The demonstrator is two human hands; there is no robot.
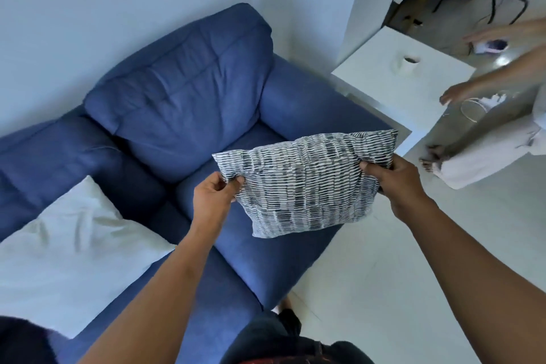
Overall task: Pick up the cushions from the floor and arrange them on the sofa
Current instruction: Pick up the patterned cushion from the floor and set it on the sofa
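Observation:
I hold a grey-and-white striped cushion (307,183) in the air over the right seat of the blue sofa (183,97). My left hand (214,196) pinches its left edge. My right hand (396,183) grips its right edge near the upper corner. The cushion hangs tilted, its lower corner above the seat's front. A white cushion (74,248) lies flat on the sofa's left seat.
A white side table (384,89) with a white cup (409,63) stands right of the sofa's arm. Another person (487,133) in light clothes crouches on the pale floor at the right. Dark cables hang at the top right.

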